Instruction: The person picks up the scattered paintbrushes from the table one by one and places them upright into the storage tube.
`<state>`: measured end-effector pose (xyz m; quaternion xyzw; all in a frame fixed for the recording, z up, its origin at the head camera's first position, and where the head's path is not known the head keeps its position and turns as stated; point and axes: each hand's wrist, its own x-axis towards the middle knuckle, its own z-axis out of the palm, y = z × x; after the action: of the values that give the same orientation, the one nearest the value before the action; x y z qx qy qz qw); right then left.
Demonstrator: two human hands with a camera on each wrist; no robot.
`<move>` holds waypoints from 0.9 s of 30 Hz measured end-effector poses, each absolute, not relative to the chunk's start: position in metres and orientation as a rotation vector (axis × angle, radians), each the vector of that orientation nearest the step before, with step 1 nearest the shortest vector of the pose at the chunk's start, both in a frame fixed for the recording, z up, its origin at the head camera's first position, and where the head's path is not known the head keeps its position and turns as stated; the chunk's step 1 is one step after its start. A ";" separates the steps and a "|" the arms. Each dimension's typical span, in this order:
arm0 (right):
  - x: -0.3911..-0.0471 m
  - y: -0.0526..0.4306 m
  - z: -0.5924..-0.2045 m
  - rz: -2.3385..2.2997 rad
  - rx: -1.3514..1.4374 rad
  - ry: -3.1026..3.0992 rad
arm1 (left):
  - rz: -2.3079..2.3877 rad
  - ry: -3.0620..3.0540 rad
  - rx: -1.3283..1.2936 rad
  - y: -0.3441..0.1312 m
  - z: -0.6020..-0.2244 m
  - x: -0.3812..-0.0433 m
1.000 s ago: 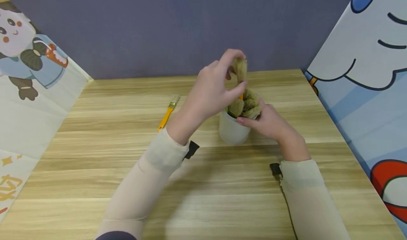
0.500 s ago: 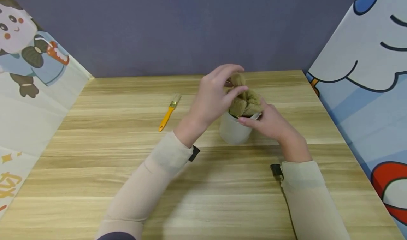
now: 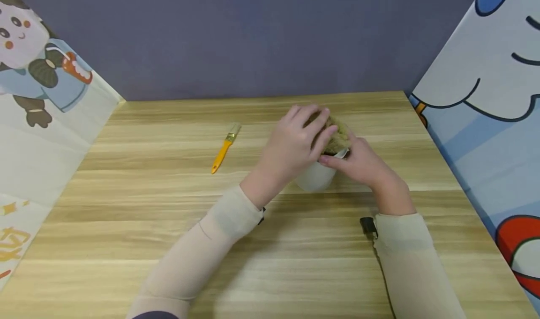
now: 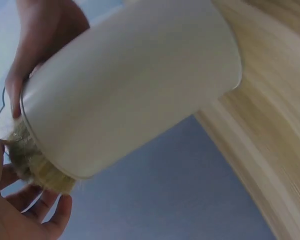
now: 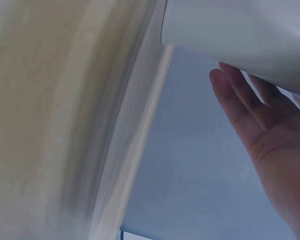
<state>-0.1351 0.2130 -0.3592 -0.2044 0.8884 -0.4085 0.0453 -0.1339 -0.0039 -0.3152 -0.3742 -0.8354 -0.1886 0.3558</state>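
A white cylindrical cup (image 3: pixel 315 178) stands on the table, packed with paintbrushes whose tan bristles (image 3: pixel 338 140) point up. My left hand (image 3: pixel 291 145) curls its fingers over the bristles on the cup's left side and hides part of them. In the left wrist view, the fingertips of that left hand (image 4: pixel 25 212) lie around the bristles (image 4: pixel 45 172) just past the rim. My right hand (image 3: pixel 367 164) holds the cup from the right, thumb at the rim. The right wrist view has its fingers (image 5: pixel 237 95) against the cup wall (image 5: pixel 230 35).
One paintbrush with an orange handle (image 3: pixel 221 155) lies on the wooden table (image 3: pixel 147 216), left of the cup. A dark grey panel (image 3: pixel 253 37) rises behind the table's far edge. Printed cartoon panels (image 3: pixel 485 136) stand at both sides.
My left hand has come down with a paintbrush, from above the cup to its mouth, and the brush has sunk among the others. My right hand has stayed on the cup.
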 end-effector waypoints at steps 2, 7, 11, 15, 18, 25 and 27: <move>-0.134 0.214 -0.356 -1.217 -0.609 2.742 | -0.427 -2.121 -0.980 -0.001 -0.317 -0.131; -0.133 0.215 -0.353 -1.149 -0.581 2.769 | -0.314 -2.107 -0.971 0.004 -0.321 -0.125; -0.132 0.214 -0.353 -1.150 -0.503 2.729 | -0.432 -2.251 -0.985 -0.003 -0.318 -0.123; -0.131 0.212 -0.353 -1.165 -0.441 2.702 | -0.680 -2.430 -0.939 -0.024 -0.308 -0.127; -0.131 0.211 -0.353 -1.202 -0.466 2.703 | -0.757 -2.564 -0.816 -0.043 -0.300 -0.133; -0.131 0.210 -0.352 -1.205 -0.404 2.684 | -0.745 -2.852 -0.497 -0.090 -0.298 -0.170; -0.131 0.210 -0.352 -1.197 -0.389 2.683 | -0.724 -2.955 -0.400 -0.104 -0.304 -0.184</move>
<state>-0.1310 0.2099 -0.3515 -0.1307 0.9017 -0.4023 0.0891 -0.1835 -0.1040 -0.3043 -0.1304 -0.9624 -0.2357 0.0366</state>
